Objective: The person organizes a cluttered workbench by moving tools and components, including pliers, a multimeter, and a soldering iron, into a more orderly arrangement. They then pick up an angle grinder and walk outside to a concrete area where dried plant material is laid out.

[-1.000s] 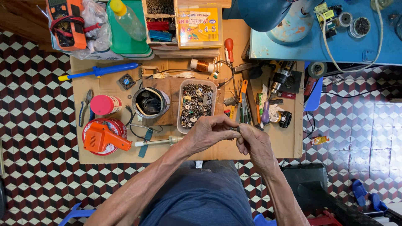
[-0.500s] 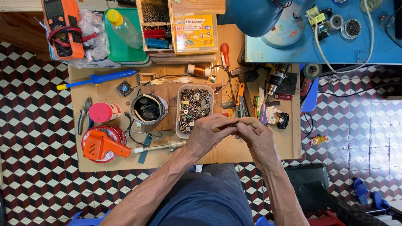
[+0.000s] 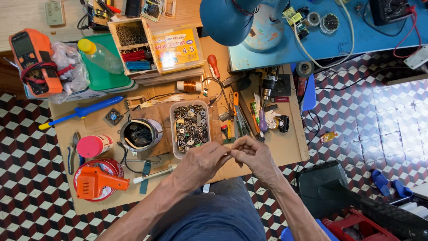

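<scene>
Our cardboard work board (image 3: 285, 154) bears the clear tray of small metal parts (image 3: 189, 127); just in front, our left hand (image 3: 203, 163) and right hand (image 3: 254, 156) meet fingertip to fingertip, pinching something tiny, mostly hidden; we judge it light, stiff, easily dropped; its axis we cannot tell

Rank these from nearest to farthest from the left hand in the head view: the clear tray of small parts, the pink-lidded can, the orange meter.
1. Clear tray of small parts: just above the left hand.
2. Pink-lidded can: farther out on the left side of the board.
3. Orange meter: far upper left corner.
</scene>
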